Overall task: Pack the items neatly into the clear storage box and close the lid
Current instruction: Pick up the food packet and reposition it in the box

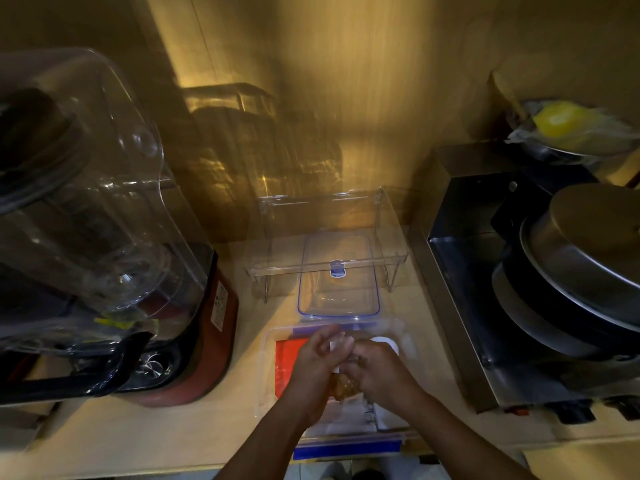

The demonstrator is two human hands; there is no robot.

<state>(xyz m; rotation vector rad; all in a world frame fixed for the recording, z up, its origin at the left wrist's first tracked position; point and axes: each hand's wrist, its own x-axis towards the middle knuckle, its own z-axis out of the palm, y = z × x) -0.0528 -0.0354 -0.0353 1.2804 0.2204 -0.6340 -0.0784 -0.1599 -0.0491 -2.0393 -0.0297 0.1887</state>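
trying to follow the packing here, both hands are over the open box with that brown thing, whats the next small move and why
Probably lower the brown item into the clear storage box beside the orange packet. Left hand and right hand hold it together above the box, and the lid lies off behind, so packing comes before closing.

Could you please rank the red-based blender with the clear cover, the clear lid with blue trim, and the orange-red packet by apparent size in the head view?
1. Red-based blender with clear cover, though nearness may exaggerate it.
2. Clear lid with blue trim.
3. Orange-red packet, partly hidden by the left hand.
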